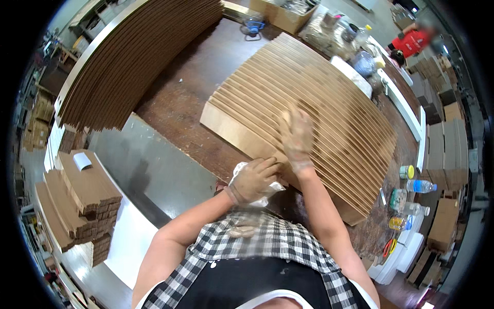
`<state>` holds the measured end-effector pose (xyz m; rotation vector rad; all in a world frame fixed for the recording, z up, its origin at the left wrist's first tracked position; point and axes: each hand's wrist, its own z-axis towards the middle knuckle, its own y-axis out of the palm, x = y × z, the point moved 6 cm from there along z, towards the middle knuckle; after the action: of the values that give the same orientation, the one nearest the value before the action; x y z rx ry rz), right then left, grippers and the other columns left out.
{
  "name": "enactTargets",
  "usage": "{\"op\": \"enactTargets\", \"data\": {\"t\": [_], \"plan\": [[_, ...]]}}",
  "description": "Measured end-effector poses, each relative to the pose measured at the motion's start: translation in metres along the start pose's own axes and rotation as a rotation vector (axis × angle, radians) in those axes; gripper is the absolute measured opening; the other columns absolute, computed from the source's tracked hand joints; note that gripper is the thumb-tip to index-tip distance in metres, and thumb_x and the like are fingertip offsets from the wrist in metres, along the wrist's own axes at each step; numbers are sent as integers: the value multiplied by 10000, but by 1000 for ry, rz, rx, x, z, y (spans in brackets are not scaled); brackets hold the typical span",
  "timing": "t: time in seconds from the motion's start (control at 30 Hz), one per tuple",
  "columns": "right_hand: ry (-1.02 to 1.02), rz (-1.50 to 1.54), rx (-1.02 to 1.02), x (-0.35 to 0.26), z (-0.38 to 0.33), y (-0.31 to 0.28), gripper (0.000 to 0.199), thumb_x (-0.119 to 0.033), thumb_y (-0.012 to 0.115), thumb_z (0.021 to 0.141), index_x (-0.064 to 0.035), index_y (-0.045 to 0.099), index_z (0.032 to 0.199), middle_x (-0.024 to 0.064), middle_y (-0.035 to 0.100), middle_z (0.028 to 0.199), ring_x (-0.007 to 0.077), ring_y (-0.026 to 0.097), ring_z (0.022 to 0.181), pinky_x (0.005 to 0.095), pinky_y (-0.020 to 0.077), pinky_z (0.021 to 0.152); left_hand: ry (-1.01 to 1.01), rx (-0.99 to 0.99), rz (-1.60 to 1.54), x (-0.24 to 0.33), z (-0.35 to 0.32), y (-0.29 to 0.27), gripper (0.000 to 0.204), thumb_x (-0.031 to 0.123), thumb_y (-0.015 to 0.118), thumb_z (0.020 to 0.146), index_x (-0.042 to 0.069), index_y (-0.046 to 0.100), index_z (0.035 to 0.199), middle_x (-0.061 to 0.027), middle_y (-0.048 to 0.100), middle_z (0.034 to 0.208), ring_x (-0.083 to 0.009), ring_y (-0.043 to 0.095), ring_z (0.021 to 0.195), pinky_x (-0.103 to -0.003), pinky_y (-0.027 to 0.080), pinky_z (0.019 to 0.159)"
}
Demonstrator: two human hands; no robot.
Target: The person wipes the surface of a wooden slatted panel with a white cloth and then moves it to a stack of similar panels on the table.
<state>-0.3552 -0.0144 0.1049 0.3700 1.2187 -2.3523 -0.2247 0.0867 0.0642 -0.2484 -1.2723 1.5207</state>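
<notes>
A fanned row of brown cardboard sheets (329, 103) overlaps across the brown work table (175, 103) before me, the nearest sheet's plain face toward me. My right hand (297, 136), in a thin tan glove, rests on the sheets' edges. Its fingers are stretched out, slightly smeared by motion, and hold nothing. My left hand (256, 179), also gloved, is closed over a crumpled white cloth (261, 201) at the near edge of the fan. Part of the cloth is hidden under the palm.
A tall stack of cardboard (139, 56) stands at the far left, with folded cardboard (85, 193) nearer left. Along the right edge are bottles (421, 186), a jar (406, 172) and orange-handled scissors (389, 248). A person in red (413, 42) is at the far right.
</notes>
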Motion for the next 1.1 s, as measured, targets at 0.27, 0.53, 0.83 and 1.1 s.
{"op": "enactTargets", "data": {"t": [0.27,0.53,0.83,1.1], "plan": [[-264,130,-183,-40,31,64,408,-258,680,934,-48,630,1281,184,638,1200,355,581,1123,436,464,975,0,14,-4,-4,0,3,402,366,680,843,76,694,1121,-96,597,1320,-276,506,1300,-436,413,1067],[307,-558,-59,160,-66,-166,332,-300,603,976,-38,645,1176,157,651,1133,298,589,1112,464,453,1005,6,20,-17,-5,-1,-3,407,368,714,810,65,716,1082,-93,604,1342,-278,527,1291,-423,433,1061],[-91,76,-8,19,42,19,335,-200,640,938,-45,637,1235,170,649,1057,360,581,1060,455,472,924,11,-163,40,-4,2,8,445,356,719,781,103,681,1145,-99,577,1376,-306,490,1329,-469,402,1065],[85,-589,-15,205,-68,-173,343,-274,573,1005,-24,584,1240,110,594,1014,269,586,998,399,491,899,-7,-125,67,-3,1,12,509,322,761,724,133,686,1191,-91,578,1378,-326,500,1314,-490,423,1049]]}}
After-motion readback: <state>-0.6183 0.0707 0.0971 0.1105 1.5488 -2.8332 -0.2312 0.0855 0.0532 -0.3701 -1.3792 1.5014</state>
